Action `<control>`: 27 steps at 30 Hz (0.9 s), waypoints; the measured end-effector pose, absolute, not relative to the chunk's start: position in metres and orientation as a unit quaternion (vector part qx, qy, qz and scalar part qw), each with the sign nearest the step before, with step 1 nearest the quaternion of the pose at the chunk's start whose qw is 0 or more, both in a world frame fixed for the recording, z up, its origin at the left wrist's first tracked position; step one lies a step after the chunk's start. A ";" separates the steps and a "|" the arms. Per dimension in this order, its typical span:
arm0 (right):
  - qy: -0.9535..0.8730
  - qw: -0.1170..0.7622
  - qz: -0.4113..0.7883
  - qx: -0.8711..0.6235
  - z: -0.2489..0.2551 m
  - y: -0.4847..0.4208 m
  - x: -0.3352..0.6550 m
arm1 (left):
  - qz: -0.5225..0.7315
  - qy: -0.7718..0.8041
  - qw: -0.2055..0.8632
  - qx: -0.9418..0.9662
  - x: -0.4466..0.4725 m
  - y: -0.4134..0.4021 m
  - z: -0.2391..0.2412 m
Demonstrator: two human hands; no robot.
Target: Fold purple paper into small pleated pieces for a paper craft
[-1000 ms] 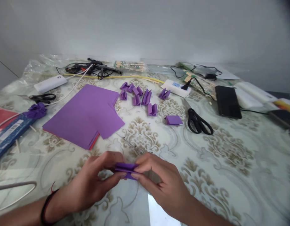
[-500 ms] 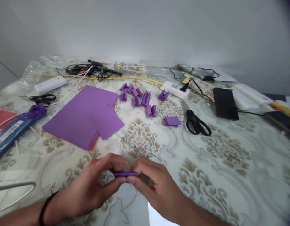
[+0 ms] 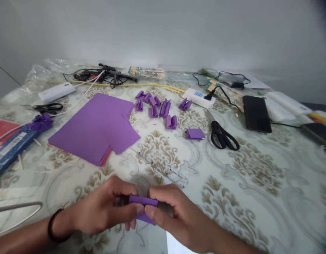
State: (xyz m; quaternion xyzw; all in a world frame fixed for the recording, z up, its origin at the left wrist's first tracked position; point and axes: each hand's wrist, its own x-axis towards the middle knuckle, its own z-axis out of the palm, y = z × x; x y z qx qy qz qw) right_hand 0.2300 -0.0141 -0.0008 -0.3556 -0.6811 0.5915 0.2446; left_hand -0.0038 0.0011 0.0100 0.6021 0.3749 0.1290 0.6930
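Observation:
A small folded piece of purple paper (image 3: 143,200) is pinched between both hands near the table's front. My left hand (image 3: 110,208) grips its left part, with the thumb on the near face. From the other side my right hand (image 3: 173,211) holds it, thumb tip beside the left thumb. A narrow folded strip runs along the top, and a flat flap shows below the thumbs. Farther off lie several folded purple paper pieces (image 3: 165,108), with another folded piece (image 3: 195,133) nearer. Purple paper sheets (image 3: 91,127) are stacked left of centre, red edges showing beneath.
Black-handled scissors (image 3: 223,137) and a phone (image 3: 256,114) lie at right. A power strip (image 3: 197,98), cables (image 3: 110,76) and a white power bank (image 3: 57,92) are toward the back. A clear ruler (image 3: 163,169) lies beyond the hands. More scissors (image 3: 47,108) sit at left.
The paper has tipped so that more of its face and lower flap show. Both hands have come slightly lower in view, and the left fingers now show beneath the paper.

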 end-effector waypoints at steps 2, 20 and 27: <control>-0.670 0.243 0.603 -0.357 -0.002 -0.013 0.231 | 0.124 0.372 0.719 0.574 -0.005 0.001 0.009; -0.652 0.226 0.627 -0.362 -0.003 -0.013 0.227 | 0.116 0.358 0.701 0.606 -0.004 0.001 0.006; -0.630 0.235 0.651 -0.352 -0.009 -0.010 0.228 | 0.123 0.348 0.689 0.623 -0.004 0.003 0.006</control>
